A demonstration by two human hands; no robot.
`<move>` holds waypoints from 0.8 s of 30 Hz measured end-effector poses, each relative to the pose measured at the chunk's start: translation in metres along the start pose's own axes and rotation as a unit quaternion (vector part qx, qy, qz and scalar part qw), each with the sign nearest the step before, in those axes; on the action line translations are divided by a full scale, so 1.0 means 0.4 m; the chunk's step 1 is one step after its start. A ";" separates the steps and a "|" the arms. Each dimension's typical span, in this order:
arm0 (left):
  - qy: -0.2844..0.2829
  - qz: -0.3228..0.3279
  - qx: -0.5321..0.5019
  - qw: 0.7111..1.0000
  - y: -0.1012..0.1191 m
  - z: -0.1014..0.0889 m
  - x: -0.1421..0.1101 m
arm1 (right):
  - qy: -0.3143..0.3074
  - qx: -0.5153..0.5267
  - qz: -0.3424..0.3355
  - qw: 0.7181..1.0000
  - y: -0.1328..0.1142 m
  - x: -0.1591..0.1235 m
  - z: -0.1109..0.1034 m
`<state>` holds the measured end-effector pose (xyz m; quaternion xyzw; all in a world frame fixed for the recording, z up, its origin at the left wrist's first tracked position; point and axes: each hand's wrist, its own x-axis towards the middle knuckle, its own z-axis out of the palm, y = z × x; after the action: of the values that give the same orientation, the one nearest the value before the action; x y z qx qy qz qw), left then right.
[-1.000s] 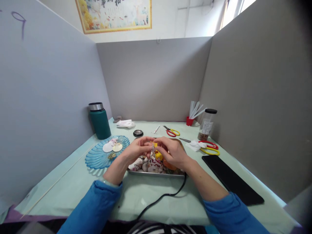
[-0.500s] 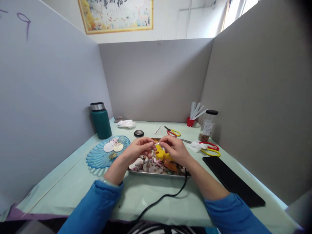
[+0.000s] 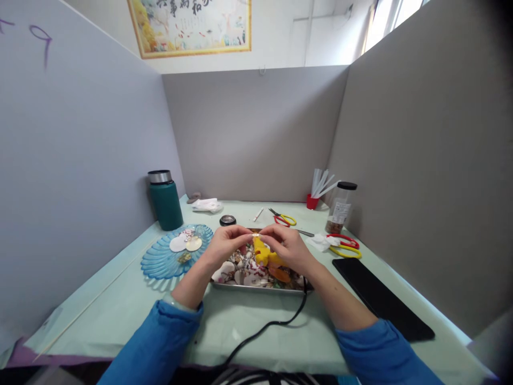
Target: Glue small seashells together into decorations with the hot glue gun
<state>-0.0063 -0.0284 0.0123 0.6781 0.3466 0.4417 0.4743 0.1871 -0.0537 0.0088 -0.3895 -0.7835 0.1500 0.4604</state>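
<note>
My left hand [image 3: 229,243] and my right hand [image 3: 287,246] meet fingertip to fingertip above the tray. Both are closed in a pinch on one small whitish piece [image 3: 255,235], too small and too covered to tell its kind. Just beneath, a yellow hot glue gun [image 3: 261,251] lies on the shells, partly behind my right hand. Its black cord [image 3: 280,322] runs over the tray's near edge toward me. The metal tray [image 3: 256,289] holds many seashells [image 3: 224,271], among them an orange one [image 3: 279,275].
Left stands a blue scalloped plate [image 3: 160,262] with pale discs, behind it a green bottle [image 3: 166,206]. On the right are a black slab [image 3: 380,297], red-and-yellow scissors [image 3: 345,250], a clear jar [image 3: 340,211] and a red cup [image 3: 312,201] of white sticks. Grey partitions enclose the table.
My fingertips have come closer together around the small whitish piece. The glue gun, tray and surrounding things stay where they were; the view has shifted very slightly.
</note>
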 end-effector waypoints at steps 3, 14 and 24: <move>0.037 -0.002 0.012 0.999 -0.001 -0.002 0.005 | -0.072 -0.075 0.037 0.994 -0.001 0.003 -0.048; 0.121 -0.017 0.076 0.990 -0.026 -0.008 0.021 | -0.233 -0.303 0.075 0.921 0.024 -0.016 -0.049; 0.160 -0.016 0.109 0.981 -0.048 -0.027 0.033 | -0.148 0.055 0.196 0.968 0.044 0.000 -0.084</move>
<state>-0.0125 -0.0072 -0.0007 0.6406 0.4750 0.4960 0.3435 0.2236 -0.0464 0.0161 -0.4828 -0.7417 0.3367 0.3215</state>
